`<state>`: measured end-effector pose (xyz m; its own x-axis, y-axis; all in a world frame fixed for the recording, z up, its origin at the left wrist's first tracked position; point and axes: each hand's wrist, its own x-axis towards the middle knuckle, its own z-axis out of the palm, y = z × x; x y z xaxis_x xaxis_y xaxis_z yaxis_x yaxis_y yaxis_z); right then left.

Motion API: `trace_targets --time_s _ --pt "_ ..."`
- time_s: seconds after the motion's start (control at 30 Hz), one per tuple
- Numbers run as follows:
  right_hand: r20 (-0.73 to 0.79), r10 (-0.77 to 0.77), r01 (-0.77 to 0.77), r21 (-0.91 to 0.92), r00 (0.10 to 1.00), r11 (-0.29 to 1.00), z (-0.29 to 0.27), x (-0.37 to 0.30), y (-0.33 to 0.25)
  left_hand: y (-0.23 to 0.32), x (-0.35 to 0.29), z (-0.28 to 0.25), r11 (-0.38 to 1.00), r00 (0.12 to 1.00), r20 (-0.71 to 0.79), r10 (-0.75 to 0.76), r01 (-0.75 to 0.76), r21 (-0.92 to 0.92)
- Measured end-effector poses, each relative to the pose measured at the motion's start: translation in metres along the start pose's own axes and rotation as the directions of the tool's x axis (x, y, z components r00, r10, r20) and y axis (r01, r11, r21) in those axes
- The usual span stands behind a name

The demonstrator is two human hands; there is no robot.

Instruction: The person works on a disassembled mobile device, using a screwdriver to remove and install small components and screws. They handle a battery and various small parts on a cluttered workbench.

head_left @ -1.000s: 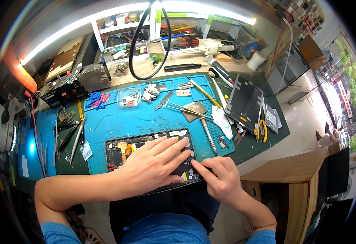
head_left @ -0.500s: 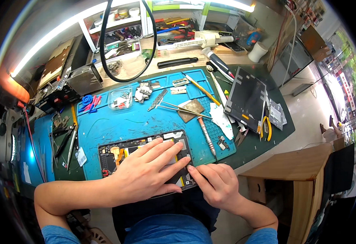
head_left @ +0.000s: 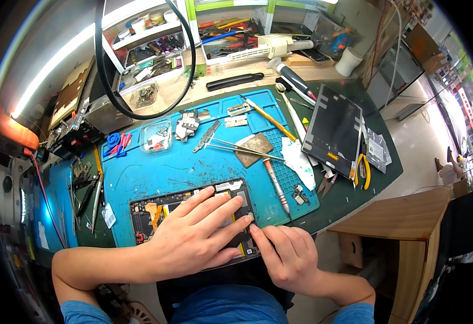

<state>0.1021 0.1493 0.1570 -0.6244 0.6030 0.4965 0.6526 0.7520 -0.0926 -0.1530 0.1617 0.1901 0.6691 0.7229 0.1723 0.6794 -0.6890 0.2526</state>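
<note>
An opened tablet (head_left: 141, 220) lies on the near edge of a blue work mat (head_left: 134, 178), its dark frame, orange flex cables and inner parts bared. My left hand (head_left: 190, 235) rests flat across its middle, fingers stretched out and slightly apart, hiding much of the inside. At the tablet's right edge, my right hand (head_left: 289, 254) is closed, thumb and index finger pressed together near the left fingertips. Whatever that pinch holds, if anything, is hidden. Beyond the hands lie a screwdriver (head_left: 276, 186), tweezers (head_left: 242, 148) and a flat metal block (head_left: 254, 151).
A dark screen panel (head_left: 333, 127) lies at the right beside yellow-handled pliers (head_left: 364, 171). A clear box (head_left: 156, 135) of small parts stands on the mat's far side. A black cable loop (head_left: 101, 59) hangs at the upper left. A wooden cabinet (head_left: 393, 216) stands at the right.
The whole view has shifted slightly. Both hands keep nearly the same place on the tablet, with the left flat and the right pinching at its edge.
</note>
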Motion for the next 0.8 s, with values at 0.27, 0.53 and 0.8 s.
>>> trace_targets --time_s 0.27,0.53,0.8 --pt "0.019 -0.002 0.004 -0.057 1.000 0.998 0.000 0.001 -0.003 0.003 0.007 -0.002 0.998 1.000 0.020 -0.024 0.025 -0.052" --pt "-0.018 0.005 -0.006 -0.025 1.000 1.000 0.002 0.000 -0.001 -0.015 0.009 0.000 0.997 0.999 -0.004 0.035 -0.035 -0.069" --pt "-0.024 0.019 -0.018 0.013 1.000 1.000 0.004 -0.002 -0.001 -0.005 0.008 -0.007 0.998 0.999 -0.001 0.054 -0.054 0.018"
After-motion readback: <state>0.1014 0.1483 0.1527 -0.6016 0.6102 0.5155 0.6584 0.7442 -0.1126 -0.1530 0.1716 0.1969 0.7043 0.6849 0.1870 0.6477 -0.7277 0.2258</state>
